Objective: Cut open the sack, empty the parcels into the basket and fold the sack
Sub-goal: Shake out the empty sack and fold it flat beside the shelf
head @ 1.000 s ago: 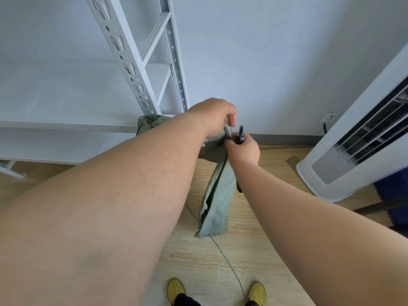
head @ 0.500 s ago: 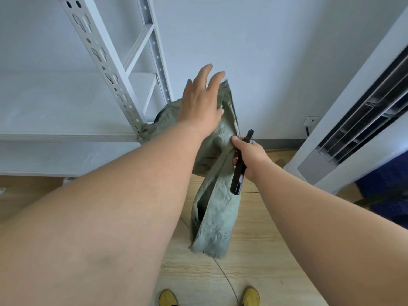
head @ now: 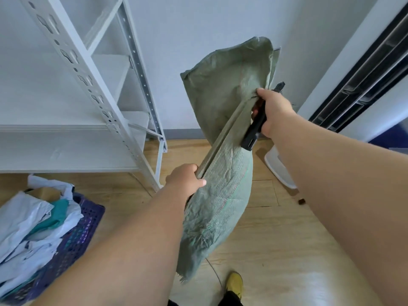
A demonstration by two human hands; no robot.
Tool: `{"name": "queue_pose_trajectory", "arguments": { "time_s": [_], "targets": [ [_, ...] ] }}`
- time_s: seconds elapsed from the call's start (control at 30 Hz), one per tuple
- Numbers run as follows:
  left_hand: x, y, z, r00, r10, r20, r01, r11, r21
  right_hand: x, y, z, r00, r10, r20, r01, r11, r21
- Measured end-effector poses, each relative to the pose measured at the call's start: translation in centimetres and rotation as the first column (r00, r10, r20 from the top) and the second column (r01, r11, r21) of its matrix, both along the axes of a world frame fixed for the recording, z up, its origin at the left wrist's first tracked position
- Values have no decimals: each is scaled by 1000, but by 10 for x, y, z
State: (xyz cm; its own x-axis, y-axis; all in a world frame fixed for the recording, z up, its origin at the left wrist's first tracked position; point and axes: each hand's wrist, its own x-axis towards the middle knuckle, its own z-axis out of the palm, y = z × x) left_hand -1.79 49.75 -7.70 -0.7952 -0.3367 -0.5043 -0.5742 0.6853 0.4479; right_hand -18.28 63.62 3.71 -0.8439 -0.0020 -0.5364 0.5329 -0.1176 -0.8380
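A green woven sack point(head: 223, 164) hangs in the air in front of me, folded lengthwise, its frayed end near the floor. My left hand point(head: 184, 178) grips the sack's folded edge at mid-height. My right hand point(head: 272, 111) pinches the sack's edge higher up while also holding a black utility knife point(head: 255, 129) that points down along the sack. At the lower left stands a purple plastic basket point(head: 81, 230) with several white and teal parcels point(head: 33, 219) in it.
A white metal shelving rack point(head: 88, 102) stands at the left against the wall. A white floor-standing air conditioner point(head: 362, 69) is at the right. The floor is light wood; my yellow shoe point(head: 235, 282) shows at the bottom.
My left hand dropped from the sack's top to grip its edge at mid-height. The sack's upper part rose and spread out. The view turned left, bringing the basket into sight.
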Motion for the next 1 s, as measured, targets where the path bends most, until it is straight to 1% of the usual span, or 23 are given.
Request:
{"name": "queue_pose_trajectory", "arguments": {
  "time_s": [0.1, 0.13, 0.17, 0.2, 0.23, 0.27, 0.33, 0.37, 0.4, 0.47, 0.5, 0.57, 0.67, 0.77, 0.83, 0.9, 0.97, 1.0],
  "targets": [
    [-2, -5, -8, 993, 88, -83, -95, 992, -83, -9, 14, -9, 997, -78, -21, 80, 988, 130],
    [-4, -9, -10, 986, 110, -129, -120, 990, -78, -11, 19, -16, 995, -97, -15, 98, 983, 157],
    [-6, -12, -12, 979, 125, -161, -131, 991, -26, -12, 24, -23, 993, -117, 3, 115, 978, 173],
    [-8, -14, -14, 978, 125, -164, -118, 992, 55, -14, 27, -30, 990, -141, 25, 135, 977, 167],
    [-8, -14, -16, 985, 104, -141, -86, 988, 130, -14, 28, -37, 986, -162, 46, 154, 978, 140],
    [-7, -12, -20, 993, 70, -94, -53, 984, 172, -16, 26, -45, 982, -177, 69, 169, 980, 100],
    [-4, -3, -37, 999, 38, 6, -39, 979, 199, -16, 16, -63, 976, -184, 117, 183, 983, 16],
    [-3, 2, -50, 998, 41, 45, -49, 982, 183, -16, 10, -73, 974, -181, 135, 184, 983, -6],
    [-2, 6, -65, 997, 34, 74, -44, 990, 135, -16, 3, -83, 973, -182, 142, 186, 983, -8],
    [0, 8, -101, 993, -8, 114, 8, 1000, -1, -18, -6, -107, 968, -208, 142, 209, 978, 8],
    [2, 7, -112, 993, -5, 122, 11, 999, -51, -16, -7, -113, 966, -217, 140, 215, 976, 26],
    [2, -1, -139, 992, 9, 124, 4, 994, -109, -16, -4, -140, 960, -249, 127, 237, 966, 101],
    [-10, -21, -171, 995, 39, 88, -15, 967, -256, -17, 4, -193, 951, -282, 130, 253, 945, 207],
    [-32, -39, -198, 997, 31, 75, 1, 921, -391, -15, 11, -257, 935, -314, 165, 268, 930, 252],
    [-54, -50, -220, 998, 47, 39, -25, 892, -452, -16, 19, -306, 920, -339, 195, 277, 917, 289],
    [-76, -57, -250, 998, 65, -17, -66, 884, -464, -20, 26, -352, 919, -341, 199, 268, 908, 322],
    [-95, -58, -285, 984, 103, -146, -157, 886, -436, -26, 32, -392, 915, -351, 201, 282, 910, 306],
    [-103, -56, -301, 955, 145, -257, -242, 884, -399, -29, 36, -412, 914, -358, 190, 295, 909, 296]
  ]
}}
